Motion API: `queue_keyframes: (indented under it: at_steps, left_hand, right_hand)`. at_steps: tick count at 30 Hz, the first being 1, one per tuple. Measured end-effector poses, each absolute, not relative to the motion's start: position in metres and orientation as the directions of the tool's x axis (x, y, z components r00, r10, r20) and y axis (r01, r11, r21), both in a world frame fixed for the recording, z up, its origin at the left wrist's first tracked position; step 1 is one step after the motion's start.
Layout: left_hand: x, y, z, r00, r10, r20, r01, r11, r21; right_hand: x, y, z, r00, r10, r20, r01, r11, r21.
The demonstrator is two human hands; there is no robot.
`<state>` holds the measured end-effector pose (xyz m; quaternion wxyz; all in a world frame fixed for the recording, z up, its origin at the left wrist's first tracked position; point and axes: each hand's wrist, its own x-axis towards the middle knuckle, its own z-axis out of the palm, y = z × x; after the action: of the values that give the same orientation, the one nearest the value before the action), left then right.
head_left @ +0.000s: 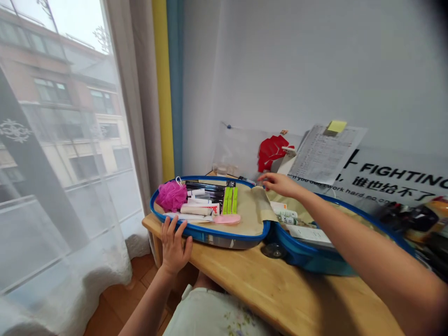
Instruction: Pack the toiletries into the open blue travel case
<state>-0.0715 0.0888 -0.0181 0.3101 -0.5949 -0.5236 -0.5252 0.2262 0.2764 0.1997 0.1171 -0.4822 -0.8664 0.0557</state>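
Observation:
A blue suitcase (224, 239) lies spread wide on a wooden table (224, 268). My left hand (174, 247) rests on its near left rim with the fingers spread. In the left half are a purple bath puff (172, 196), green packets (230, 200), a pink flat item (227, 219), white tubes (201, 205) and dark slim packages (205, 189). Over the far edge, near the hinge, my right hand (280, 183) reaches out with its fingers apart, close to small items behind the suitcase; nothing shows in its grasp. Small bottles (287, 219) and a white box (310, 234) lie in the right half.
A sheer curtain (70, 210) and window are at the left. Behind the suitcase, papers (322, 151) and red paper pieces (272, 151) hang on the wall. Small jars (222, 171) stand in the far corner. Dark clutter (420, 219) sits at the right.

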Motion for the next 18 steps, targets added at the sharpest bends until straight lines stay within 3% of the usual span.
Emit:
queue_keyframes:
  at_steps: [7, 14, 18]
  left_hand:
    - [-0.073, 0.09, -0.019, -0.09, 0.294, 0.952, 0.944, -0.279, 0.176]
    - [-0.074, 0.089, -0.019, -0.092, 0.295, 0.951, 0.946, -0.274, 0.176]
    - [-0.074, 0.089, -0.018, -0.088, 0.296, 0.951, 0.946, -0.275, 0.173]
  right_hand:
    - [0.34, 0.258, 0.169, -0.357, 0.934, -0.008, 0.923, 0.351, -0.159]
    - [0.382, 0.229, 0.15, -0.346, 0.919, -0.188, 0.936, 0.325, -0.134]
    - [0.385, 0.218, 0.145, -0.333, 0.92, -0.207, 0.942, 0.316, -0.112]
